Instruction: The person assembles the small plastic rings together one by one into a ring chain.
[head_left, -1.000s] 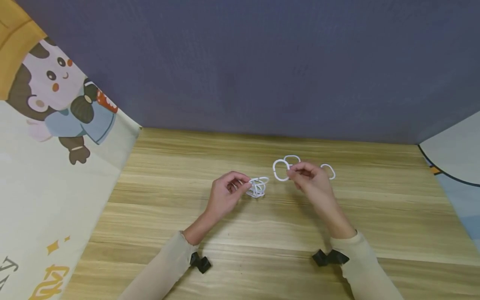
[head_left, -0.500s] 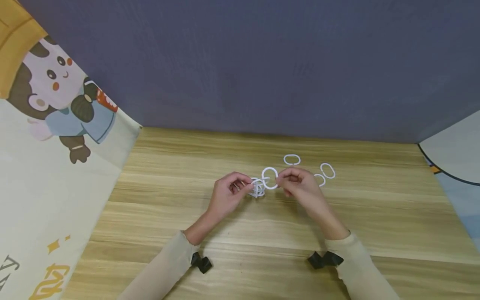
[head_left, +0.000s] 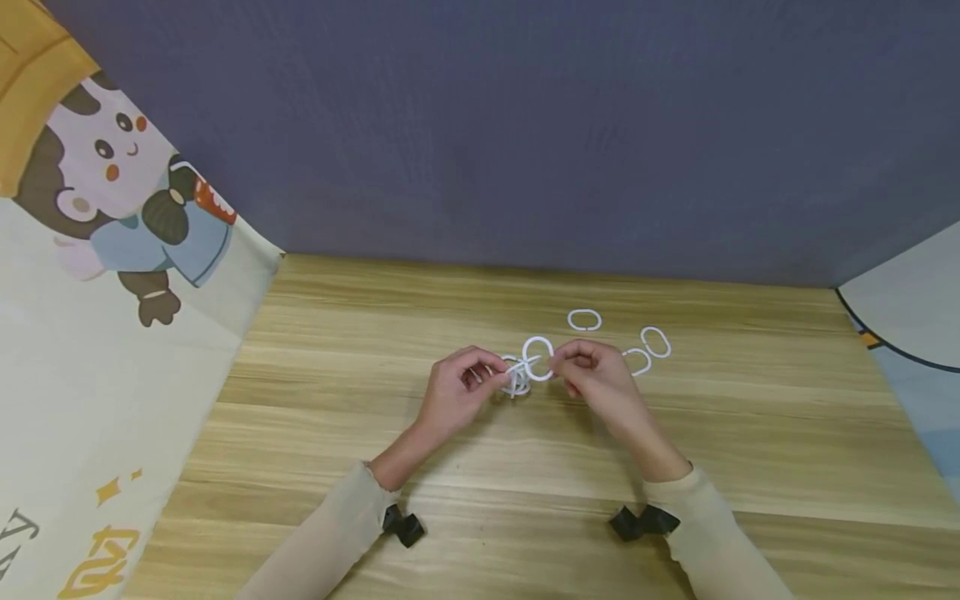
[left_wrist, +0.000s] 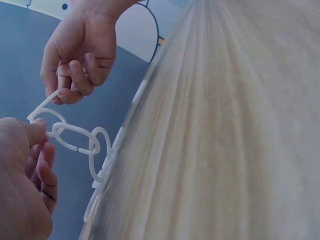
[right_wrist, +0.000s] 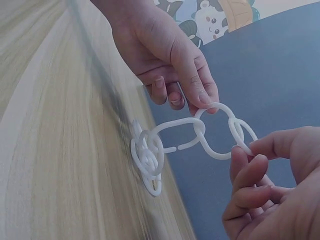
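A chain of white plastic C-shaped links hangs from my left hand and piles on the wooden table below. Left thumb and fingertips pinch its top link. Between thumb and fingertips of my right hand is another white link, held upright. The two pinched links cross and appear hooked through each other in the right wrist view. A small split shows in a lower link of the chain. Fingertips cover the gap of the right-hand link.
Loose white links lie on the wooden table: one farther back, one to the right, and one partly hidden behind the right hand. A dark blue panel rises behind, with a printed panel at left.
My right hand has moved left with its link, from apart to crossing the left hand's link. The left hand has barely shifted. Another loose link has come into view beside the right hand.
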